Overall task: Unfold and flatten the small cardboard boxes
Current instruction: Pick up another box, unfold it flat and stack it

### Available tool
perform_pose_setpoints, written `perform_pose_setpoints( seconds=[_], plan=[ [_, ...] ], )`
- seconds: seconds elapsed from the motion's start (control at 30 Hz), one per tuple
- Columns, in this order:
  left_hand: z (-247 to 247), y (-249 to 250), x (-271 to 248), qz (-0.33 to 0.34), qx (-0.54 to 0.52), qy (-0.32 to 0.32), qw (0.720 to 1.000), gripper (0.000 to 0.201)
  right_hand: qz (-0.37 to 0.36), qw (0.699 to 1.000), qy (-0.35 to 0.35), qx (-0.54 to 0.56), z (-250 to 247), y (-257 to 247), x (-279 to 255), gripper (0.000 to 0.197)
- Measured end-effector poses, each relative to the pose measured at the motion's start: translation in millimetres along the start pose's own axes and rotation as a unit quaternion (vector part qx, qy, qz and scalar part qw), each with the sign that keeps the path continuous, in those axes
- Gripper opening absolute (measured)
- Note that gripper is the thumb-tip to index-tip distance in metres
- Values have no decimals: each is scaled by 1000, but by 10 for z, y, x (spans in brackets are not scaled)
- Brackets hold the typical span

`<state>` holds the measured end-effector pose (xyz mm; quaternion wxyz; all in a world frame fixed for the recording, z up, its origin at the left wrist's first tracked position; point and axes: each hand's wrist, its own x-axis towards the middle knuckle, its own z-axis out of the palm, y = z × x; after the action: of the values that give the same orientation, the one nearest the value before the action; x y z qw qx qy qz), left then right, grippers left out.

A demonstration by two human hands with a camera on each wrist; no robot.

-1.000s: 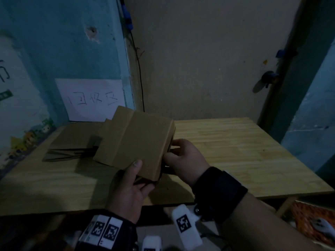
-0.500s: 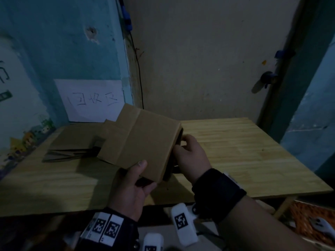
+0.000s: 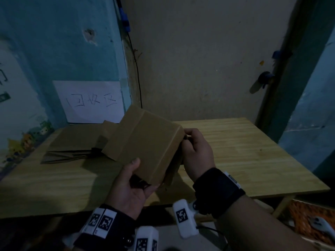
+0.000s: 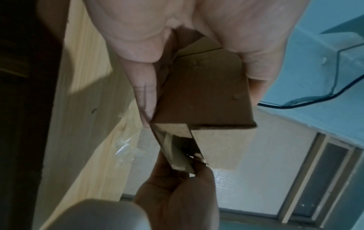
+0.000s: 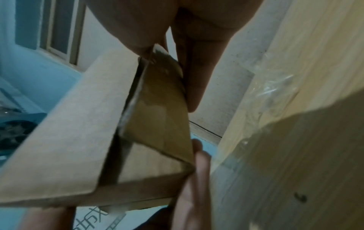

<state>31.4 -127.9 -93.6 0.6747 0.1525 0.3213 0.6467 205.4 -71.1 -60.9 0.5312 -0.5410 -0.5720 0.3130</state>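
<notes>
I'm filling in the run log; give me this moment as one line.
left hand grips cardboard box | right hand pinches taped end flap | box above table | flattened boxes stacked behind

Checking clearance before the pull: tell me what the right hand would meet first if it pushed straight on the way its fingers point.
The cardboard box: the right hand already pinches its end flap.

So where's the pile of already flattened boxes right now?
In the head view the flattened boxes lie on the wooden table at far left, below the white paper sign, behind the held box.
</notes>
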Motion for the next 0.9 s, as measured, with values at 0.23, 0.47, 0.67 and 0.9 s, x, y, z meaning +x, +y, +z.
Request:
perform_pose_setpoints(
  seconds=[0.23,0.47,0.67,0.9],
  plan=[
    [-13,-19,23,5,2,-2,1000,63,-2,1000,17,-17,-11,92,26,21],
    [-91,-21,72,5,17,28,999,72,-62,992,-8,-108,-106,136,32,19],
    [-143,60,87,-2,31,19,999,67,-174,957,-58,-224,-223,199,84,40],
    [-93,117,105,29,48,2,998,53,-236,911,-69,-332,-255,125,91,37]
  ],
)
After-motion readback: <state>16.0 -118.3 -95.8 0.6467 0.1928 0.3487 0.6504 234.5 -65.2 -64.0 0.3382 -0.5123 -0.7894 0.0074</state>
